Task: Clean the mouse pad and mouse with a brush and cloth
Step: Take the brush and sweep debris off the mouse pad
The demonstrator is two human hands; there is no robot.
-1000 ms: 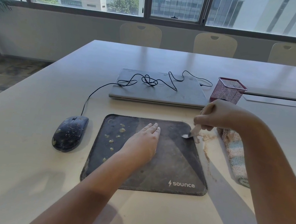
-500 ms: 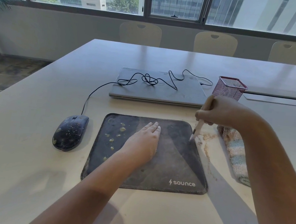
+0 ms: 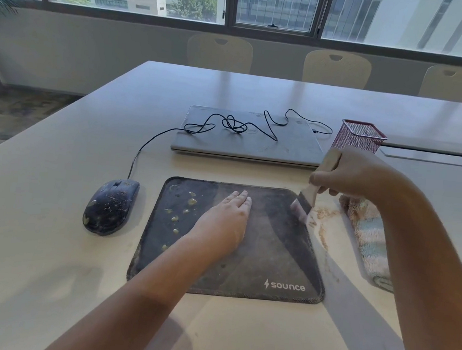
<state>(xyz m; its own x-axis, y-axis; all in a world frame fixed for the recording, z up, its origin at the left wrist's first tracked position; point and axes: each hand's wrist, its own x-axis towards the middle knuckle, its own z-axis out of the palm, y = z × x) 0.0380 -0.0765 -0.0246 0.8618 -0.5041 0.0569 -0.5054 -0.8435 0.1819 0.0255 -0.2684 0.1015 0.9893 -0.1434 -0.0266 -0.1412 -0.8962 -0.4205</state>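
The mouse pad (image 3: pixel 259 251) lies flat on the worktop (image 3: pixel 47 256), nearest the person, with "sounce" printed at its near right corner. The left hand (image 3: pixel 224 219) rests flat on its middle, fingers straight and pointing away. The right hand (image 3: pixel 348 173) grips one brush (image 3: pixel 311 191), handle tilted up and away, bristles down at the pad's far right edge. One folded cloth (image 3: pixel 367 238) lies to the right, lengthwise near to far. One mouse (image 3: pixel 109 207) sits left of the pad, nose pointing away. Beyond lie one closed laptop (image 3: pixel 250 140) and one red mesh cup (image 3: pixel 359 136).
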